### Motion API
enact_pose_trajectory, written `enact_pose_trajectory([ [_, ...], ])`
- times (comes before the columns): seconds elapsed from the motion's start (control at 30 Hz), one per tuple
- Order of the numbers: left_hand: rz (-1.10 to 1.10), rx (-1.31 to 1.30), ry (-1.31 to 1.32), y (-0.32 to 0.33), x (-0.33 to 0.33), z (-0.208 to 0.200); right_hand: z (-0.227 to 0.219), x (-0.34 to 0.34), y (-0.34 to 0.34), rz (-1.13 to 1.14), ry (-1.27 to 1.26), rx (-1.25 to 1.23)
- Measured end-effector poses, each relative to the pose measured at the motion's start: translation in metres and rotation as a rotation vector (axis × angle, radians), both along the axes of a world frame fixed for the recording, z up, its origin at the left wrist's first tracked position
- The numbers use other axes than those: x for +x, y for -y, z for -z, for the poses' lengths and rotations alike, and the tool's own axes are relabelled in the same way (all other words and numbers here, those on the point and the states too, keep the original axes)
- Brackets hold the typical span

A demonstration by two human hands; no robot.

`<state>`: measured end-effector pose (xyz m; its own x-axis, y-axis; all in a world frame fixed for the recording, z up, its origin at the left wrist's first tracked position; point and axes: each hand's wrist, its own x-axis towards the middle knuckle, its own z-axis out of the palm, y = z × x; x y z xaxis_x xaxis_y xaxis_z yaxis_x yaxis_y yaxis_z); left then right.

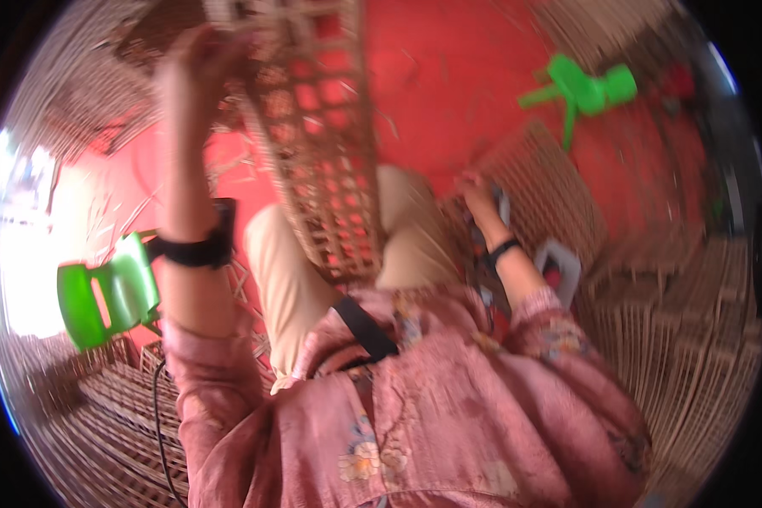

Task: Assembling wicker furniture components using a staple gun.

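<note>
The left hand (205, 57) is blurred beside the far part of the long lattice piece (347, 182), at its left edge; whether the strips are gripped or only touched cannot be told. The right hand (476, 193) is set well apart, to the right of the lattice piece, near a dark-and-bluish thing (504, 205) too blurred to be named; whether anything is grasped there cannot be told either. The lattice piece is placed between the legs of the tan trousers (292, 288), its long axis pointed away from the lap and angled slightly left, its far end cut off by the edge of view. From the left hand, most of its visible length is stretched rightward and back toward the lap; of the two hands, the left is placed nearer. Right of the lattice piece, a flat woven panel (554, 186) is seen, with a green stool (580, 89) beyond it; left of the lattice piece, a green chair (131, 288) is set.
</note>
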<state>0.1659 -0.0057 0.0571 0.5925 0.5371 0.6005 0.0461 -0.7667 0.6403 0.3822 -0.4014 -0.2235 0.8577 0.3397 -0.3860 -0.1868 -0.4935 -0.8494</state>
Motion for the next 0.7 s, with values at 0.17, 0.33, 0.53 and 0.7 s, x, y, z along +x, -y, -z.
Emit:
enact_pose_trajectory([
  [0.17,-0.137,-0.131,-0.079,0.009,-0.002,0.005,0.09,-0.022,0.124,0.191,0.227,-0.577],
  [0.33,-0.266,-0.072,-0.104,0.043,0.01,0.002,0.154,-0.01,0.189,0.275,0.682,-0.688],
  [0.53,-0.108,-0.421,0.144,0.045,-0.009,-0.006,0.175,0.024,0.16,0.063,0.555,-0.143],
  [0.7,-0.108,-0.319,0.181,0.05,-0.01,0.003,0.201,0.008,0.113,-0.008,0.564,-0.762],
])
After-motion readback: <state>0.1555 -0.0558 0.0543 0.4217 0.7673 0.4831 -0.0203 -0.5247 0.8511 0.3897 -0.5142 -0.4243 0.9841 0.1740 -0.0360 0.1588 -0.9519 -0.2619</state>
